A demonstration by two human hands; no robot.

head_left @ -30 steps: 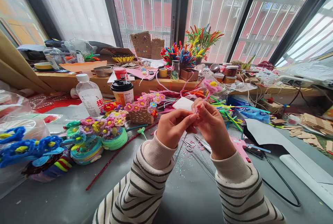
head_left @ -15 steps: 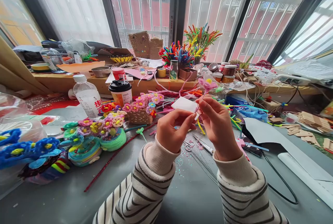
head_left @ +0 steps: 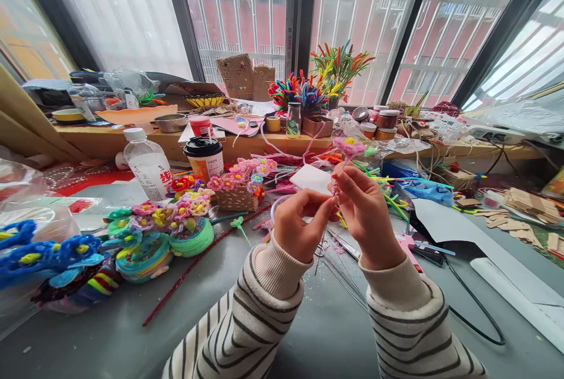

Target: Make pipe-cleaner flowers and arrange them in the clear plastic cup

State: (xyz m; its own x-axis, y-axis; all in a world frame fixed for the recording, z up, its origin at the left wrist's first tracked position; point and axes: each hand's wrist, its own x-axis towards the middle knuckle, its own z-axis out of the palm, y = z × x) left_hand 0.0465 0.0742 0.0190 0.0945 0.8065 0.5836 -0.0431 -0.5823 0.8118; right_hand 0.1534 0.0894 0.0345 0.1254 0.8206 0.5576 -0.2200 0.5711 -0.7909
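Observation:
A pink fuzzy flower (head_left: 349, 146) with a yellow centre stands upright above my fingertips. My right hand (head_left: 363, 211) pinches its stem just below the petals. Lower on the same stem, my left hand (head_left: 299, 220) is closed in a pinch, its fingertips close to the right ones. A thin dark wire end (head_left: 321, 250) sticks out downward beneath my hands. Behind them lies a white square pad (head_left: 310, 178). Scissors (head_left: 346, 245) rest on the grey table (head_left: 326, 338), next to several loose wires (head_left: 343, 279).
At the left are fuzzy flower arrangements (head_left: 163, 250), a plastic bottle (head_left: 147, 167) and a lidded cup (head_left: 204, 158). A flower-filled basket (head_left: 238, 198) stands behind my left hand. A pink glue gun (head_left: 408, 247), black cable (head_left: 480, 308) and white sheets (head_left: 467, 226) lie right.
The flower has dipped slightly and tilted. My left hand has shifted a little right and down, and the thin wire end now shows below the fingers.

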